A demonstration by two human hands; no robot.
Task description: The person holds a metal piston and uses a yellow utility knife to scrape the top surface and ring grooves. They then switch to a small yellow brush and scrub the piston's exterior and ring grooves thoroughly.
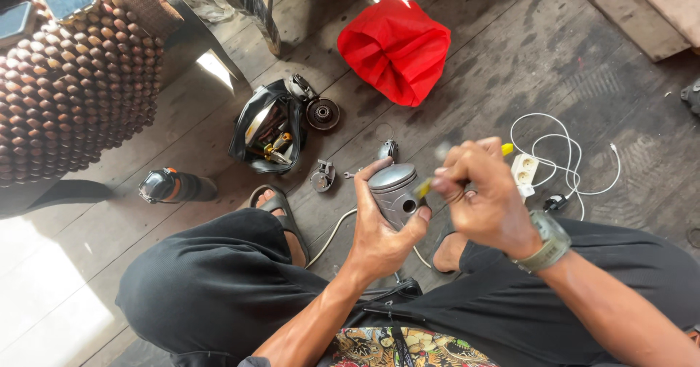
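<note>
Left hand (380, 232) grips grey housing (394, 190); right hand (483, 196) holds screwdriver (425, 187)

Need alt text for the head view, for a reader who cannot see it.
A seated person's left hand grips a grey metal piston while the right hand works a yellow-handled tool at its side. Small metal parts, an open tool bag and a red bag lie on the wooden floor.

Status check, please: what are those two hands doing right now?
Left hand grips grey piston. Right hand holds yellow-handled tool at its side hole. Nothing in the way.
</note>
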